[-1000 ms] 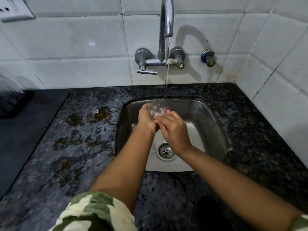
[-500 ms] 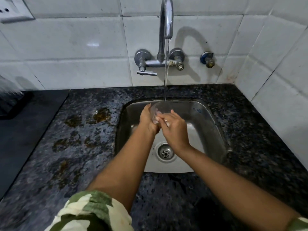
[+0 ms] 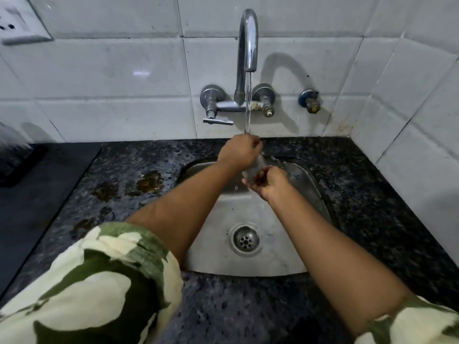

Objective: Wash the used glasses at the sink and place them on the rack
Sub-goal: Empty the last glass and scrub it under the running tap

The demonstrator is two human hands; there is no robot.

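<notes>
Left hand (image 3: 239, 152) curled round top of clear glass (image 3: 253, 168), right under water stream (image 3: 248, 103) from tap (image 3: 247, 45). Right hand (image 3: 267, 181) just below/beside it, fingers cupping glass's lower end. Both over steel sink (image 3: 250, 266), drain (image 3: 246, 240) well below hands. Dark speckled granite counter (image 3: 372, 194) w/ brown stains (image 3: 149, 182) to left of left hand. White tile wall (image 3: 124, 83) behind; socket (image 3: 17, 23) far upper left.

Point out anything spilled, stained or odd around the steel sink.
Rusty brown stains blotch the dark speckled granite counter left of the steel sink. The right-hand valve of the chrome wall tap appears to lack a lever. The clear glass in both hands looks intact.
</notes>
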